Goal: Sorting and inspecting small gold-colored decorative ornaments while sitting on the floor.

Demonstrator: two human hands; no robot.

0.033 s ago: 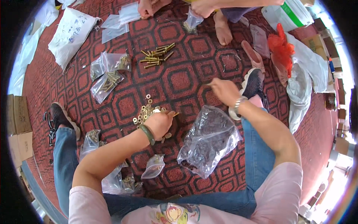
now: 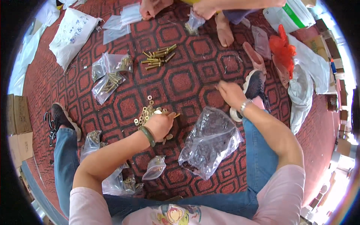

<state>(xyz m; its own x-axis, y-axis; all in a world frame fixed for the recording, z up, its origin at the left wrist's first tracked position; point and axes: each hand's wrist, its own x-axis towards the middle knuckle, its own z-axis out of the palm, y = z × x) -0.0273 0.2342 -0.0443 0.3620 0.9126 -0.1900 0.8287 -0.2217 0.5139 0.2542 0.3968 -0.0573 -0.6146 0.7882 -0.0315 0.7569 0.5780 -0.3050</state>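
Note:
My left hand [image 2: 159, 126], with a green bangle at its wrist, is closed over the near side of a pile of brass-coloured washers [image 2: 145, 111]. A thin brass-coloured piece [image 2: 177, 115] sticks out from between its fingertips. My right hand [image 2: 230, 94] hovers over the carpet by my right shoe, its fingers drawn together and slightly blurred; anything in them is too small to make out. Between my legs lies a crumpled clear plastic bag [image 2: 210, 142] of dark contents. A small zip bag [image 2: 154, 167] sits below my left hand.
Long brass bolts [image 2: 159, 57] lie loose ahead, beside filled zip bags [image 2: 109, 80]. More filled bags [image 2: 122, 183] are by my left leg. Flat clear bags [image 2: 116, 32] and a white sack [image 2: 73, 37] lie farther off. Opposite, another person's hand [image 2: 204, 8] holds a bag. A red plastic bag [image 2: 282, 50] is at right.
My right hand has shifted a little to the right, toward my shoe. My left hand stays over the washers.

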